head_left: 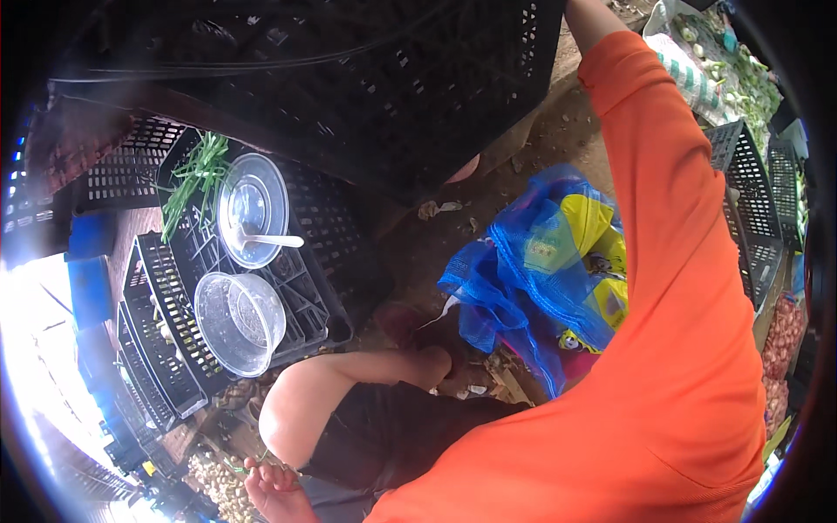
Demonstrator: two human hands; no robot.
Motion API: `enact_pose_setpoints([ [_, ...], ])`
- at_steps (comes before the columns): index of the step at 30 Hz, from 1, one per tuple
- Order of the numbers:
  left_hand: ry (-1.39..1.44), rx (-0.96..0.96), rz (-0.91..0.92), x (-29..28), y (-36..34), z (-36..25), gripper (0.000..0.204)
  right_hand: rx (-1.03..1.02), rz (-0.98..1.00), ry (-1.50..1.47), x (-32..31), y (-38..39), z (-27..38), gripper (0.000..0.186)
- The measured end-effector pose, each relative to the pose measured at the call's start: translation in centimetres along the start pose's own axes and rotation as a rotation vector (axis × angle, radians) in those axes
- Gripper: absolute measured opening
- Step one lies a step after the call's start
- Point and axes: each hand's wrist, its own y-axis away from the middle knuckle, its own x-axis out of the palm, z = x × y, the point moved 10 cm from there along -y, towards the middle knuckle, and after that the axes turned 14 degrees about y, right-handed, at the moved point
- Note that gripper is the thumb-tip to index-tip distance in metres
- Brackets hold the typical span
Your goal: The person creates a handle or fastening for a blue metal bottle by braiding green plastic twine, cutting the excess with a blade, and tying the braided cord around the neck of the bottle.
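My left hand [275,490] is low at the left, beside my bare knee, with its fingers curled closed round a thin green stalk [237,470]. My right arm [663,174], in an orange sleeve, stretches up to the top edge. The hand at its end is out of the picture, past the side of a big black plastic crate [392,113]. That crate looms across the upper middle, dark and close. I cannot tell whether my right hand touches it.
On a black crate [301,301] at the left are a clear round tub [218,336], a clear lid [253,196] with a white spoon [275,241], and green stalks [196,183]. Blue mesh bags [514,253] lie on the dirt floor. More crates [745,205] stand at the right.
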Motion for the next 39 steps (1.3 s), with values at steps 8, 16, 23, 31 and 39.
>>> enact_pose_setpoints([
  [8,-0.011,0.000,-0.010,0.2,0.6,0.3,0.019,0.066,-0.061,0.084,-2.6,1.9,-1.7,0.057],
  [16,0.023,-0.011,0.119,-2.1,1.5,-0.6,0.021,0.136,-0.317,0.243,-17.3,11.6,-1.7,0.060],
  [23,0.174,-0.025,0.190,-5.5,2.2,-0.9,0.024,-0.055,-0.425,0.209,-33.5,24.6,4.0,0.045],
  [31,-0.042,0.206,0.429,-4.8,8.3,-3.0,0.028,-0.453,-0.121,-0.191,-41.1,37.7,19.4,0.046],
  [39,-0.375,0.759,0.582,-2.7,17.4,-8.5,0.060,-1.064,0.056,-0.358,-40.8,53.6,38.0,0.044],
])
